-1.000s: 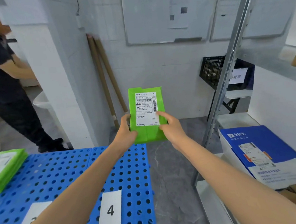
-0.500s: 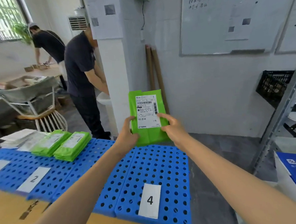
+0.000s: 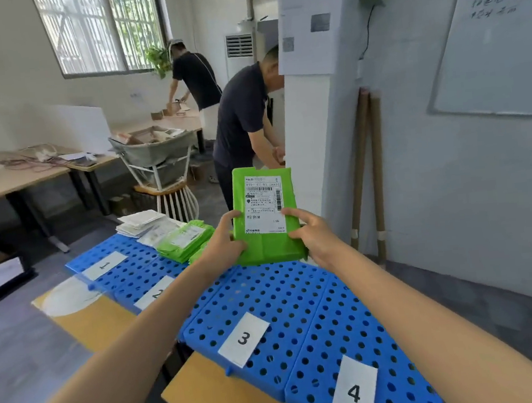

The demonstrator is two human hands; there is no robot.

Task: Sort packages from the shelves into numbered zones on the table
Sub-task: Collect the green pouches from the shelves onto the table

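Your left grip (image 3: 225, 245) and right grip (image 3: 314, 239) pinch the green package (image 3: 265, 221) at its 8 and 4 o'clock edges, upright over the counter (image 3: 226, 399), label facing you, presumably for reading.

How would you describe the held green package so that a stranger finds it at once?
Find the row of blue perforated panels. Above their far edge, the left hand and right hand hold one green package upright, label facing the camera. The other green packages lie flat, stacked.

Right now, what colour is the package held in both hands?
Bright green package with a white label; head view.
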